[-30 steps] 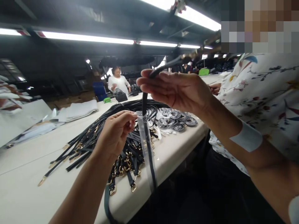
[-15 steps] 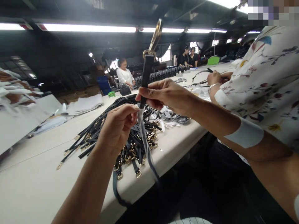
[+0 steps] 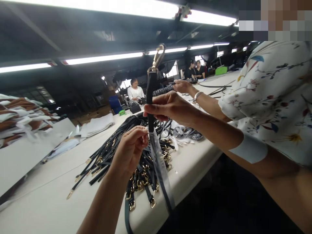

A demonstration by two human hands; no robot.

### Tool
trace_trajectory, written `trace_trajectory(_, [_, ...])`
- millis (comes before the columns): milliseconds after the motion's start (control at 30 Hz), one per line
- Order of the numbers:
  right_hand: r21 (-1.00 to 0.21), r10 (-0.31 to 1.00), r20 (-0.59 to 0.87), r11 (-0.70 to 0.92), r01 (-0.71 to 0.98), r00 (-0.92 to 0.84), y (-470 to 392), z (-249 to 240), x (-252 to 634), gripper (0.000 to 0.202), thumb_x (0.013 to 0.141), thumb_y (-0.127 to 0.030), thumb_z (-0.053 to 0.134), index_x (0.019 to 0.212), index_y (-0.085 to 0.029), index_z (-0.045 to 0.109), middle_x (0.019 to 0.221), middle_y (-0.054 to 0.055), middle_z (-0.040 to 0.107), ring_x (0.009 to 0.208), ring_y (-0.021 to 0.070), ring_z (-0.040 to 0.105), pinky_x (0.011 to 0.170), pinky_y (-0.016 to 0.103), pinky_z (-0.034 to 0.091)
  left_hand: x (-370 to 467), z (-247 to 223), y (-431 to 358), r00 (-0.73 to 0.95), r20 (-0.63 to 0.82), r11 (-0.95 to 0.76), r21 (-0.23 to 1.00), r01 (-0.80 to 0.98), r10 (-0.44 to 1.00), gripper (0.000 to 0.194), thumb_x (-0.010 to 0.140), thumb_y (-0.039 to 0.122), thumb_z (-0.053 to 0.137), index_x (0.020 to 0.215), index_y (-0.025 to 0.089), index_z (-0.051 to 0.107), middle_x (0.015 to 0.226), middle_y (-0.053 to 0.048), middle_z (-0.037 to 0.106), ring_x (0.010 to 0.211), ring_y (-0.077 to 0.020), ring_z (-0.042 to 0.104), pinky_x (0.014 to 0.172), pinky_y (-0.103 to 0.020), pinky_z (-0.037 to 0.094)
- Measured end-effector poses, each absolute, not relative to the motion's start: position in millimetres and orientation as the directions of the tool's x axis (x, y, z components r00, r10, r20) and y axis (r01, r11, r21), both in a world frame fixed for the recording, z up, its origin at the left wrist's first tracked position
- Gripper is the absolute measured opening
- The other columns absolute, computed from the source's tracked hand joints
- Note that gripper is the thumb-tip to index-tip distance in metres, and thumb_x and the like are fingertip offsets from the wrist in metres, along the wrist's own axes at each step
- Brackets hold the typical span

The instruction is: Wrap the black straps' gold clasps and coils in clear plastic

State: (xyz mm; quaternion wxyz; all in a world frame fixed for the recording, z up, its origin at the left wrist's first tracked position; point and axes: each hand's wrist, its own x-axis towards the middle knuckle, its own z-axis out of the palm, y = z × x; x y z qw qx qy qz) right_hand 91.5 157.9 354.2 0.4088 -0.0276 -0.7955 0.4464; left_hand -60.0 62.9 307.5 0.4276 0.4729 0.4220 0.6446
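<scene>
My right hand (image 3: 173,109) pinches a black strap (image 3: 152,86) below its top end and holds it upright over the table. A gold snap hook (image 3: 158,58) on a ring tops the strap. Below my fingers the strap runs down into a clear plastic sleeve (image 3: 158,156), which hangs past the table edge. My left hand (image 3: 133,146) is closed, thumb and forefinger pinching the sleeve's upper rim beside the strap. Behind the hands lies a heap of black straps (image 3: 114,139) with gold hooks and buckles.
To the right stands a co-worker in a flowered shirt (image 3: 273,97), one hand (image 3: 184,86) reaching over the table (image 3: 56,201). Coiled straps (image 3: 187,132) lie beyond my right forearm. White sheets (image 3: 97,125) and a brown-and-white stack (image 3: 24,120) are at the left.
The view has tilted up, so everything sits lower. More of the sleeve hangs spread along the strap below my hands. The co-worker's hand has reached further left.
</scene>
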Motion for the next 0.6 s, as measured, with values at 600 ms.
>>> trace_trajectory(600, [-0.707, 0.433, 0.683, 0.594, -0.383, -0.588, 138, 347, 102, 0.029, 0.074, -0.037, 0.078, 0.078, -0.009, 0.071, 0.057, -0.004, 0.057, 0.047, 0.0055, 0.048, 0.043, 0.019, 0.037, -56, 310, 55, -0.194, 0.218, -0.262, 0.934, -0.242, 0.956, 0.013, 0.072, 0.015, 0.070, 0.062, 0.014, 0.060, 0.056, 0.003, 0.052, 0.054, -0.0065, 0.044, 0.051, -0.017, 0.039])
